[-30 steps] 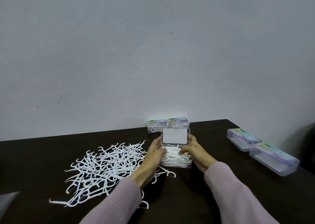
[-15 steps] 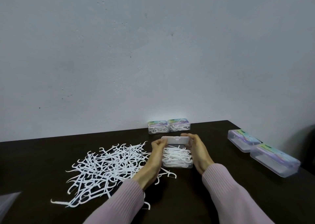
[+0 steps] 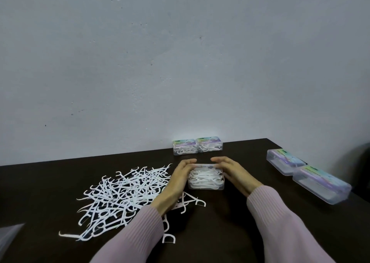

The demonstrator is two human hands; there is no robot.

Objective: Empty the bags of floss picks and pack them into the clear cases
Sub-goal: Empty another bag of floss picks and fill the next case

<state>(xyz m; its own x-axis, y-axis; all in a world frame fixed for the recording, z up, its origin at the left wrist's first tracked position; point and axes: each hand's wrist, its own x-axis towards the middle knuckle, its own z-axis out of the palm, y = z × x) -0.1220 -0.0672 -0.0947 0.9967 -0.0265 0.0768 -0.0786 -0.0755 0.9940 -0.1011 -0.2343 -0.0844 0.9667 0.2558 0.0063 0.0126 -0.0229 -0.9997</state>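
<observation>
Left hand (image 3: 179, 177) and right hand (image 3: 233, 172) grip the filled clear case (image 3: 206, 179) from both sides, fingers curled over its lid. Loose floss picks (image 3: 120, 194) lie left.

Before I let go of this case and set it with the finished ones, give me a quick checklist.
1. Lid down on the case: looks lowered; latched, cannot tell.
2. Picks sticking out of the seam: cannot tell.
3. Both hands on it, left hand and right hand at the sides: ok.
4. Space beside the two filled cases at the wall: ok.
5. Loose floss picks left to pack: not ok, a large pile remains.
6. Two cases waiting on the right: ok.
</observation>
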